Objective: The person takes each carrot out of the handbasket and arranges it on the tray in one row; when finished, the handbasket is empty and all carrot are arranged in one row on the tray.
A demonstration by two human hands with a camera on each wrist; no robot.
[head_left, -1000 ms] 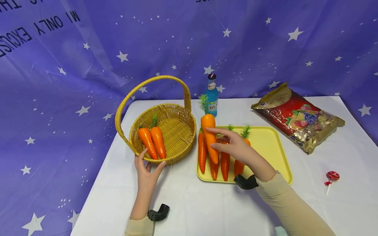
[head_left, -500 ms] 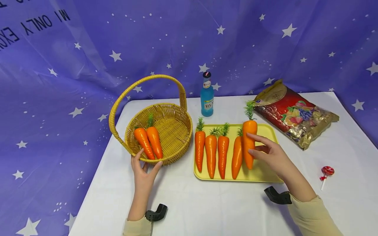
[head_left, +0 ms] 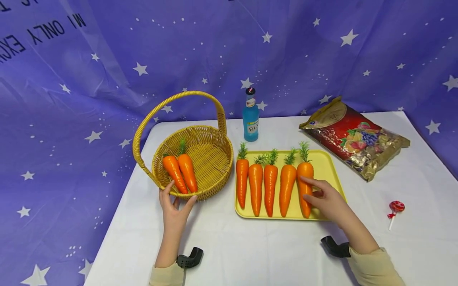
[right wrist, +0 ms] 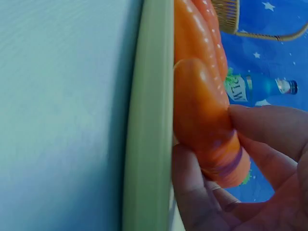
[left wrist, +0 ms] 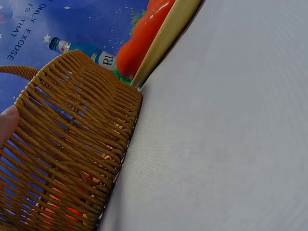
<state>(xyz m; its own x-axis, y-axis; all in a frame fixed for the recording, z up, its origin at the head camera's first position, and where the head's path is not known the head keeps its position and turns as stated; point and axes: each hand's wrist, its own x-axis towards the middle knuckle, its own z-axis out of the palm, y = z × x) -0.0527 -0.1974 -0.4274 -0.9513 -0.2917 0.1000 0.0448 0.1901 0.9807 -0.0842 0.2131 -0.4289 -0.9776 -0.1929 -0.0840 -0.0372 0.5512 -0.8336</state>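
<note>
My left hand holds the near rim of the round wicker basket, thumb and fingers spread along it. Two orange carrots with green tops lie inside. In the left wrist view a thumb rests at the rim of the basket's woven wall. My right hand pinches the rightmost carrot on the yellow tray between thumb and fingers. That carrot lies low behind the tray's edge in the right wrist view. Several more carrots line up to its left, tops pointing away.
Behind the tray stands a blue bottle. A red and gold candy bag lies at the back right, and a red lollipop is on the white table at the right. A purple starry cloth hangs behind.
My right hand has carried the carrot from over the tray's left side to its right end and lowered it beside the others. My left hand stays on the basket rim.
</note>
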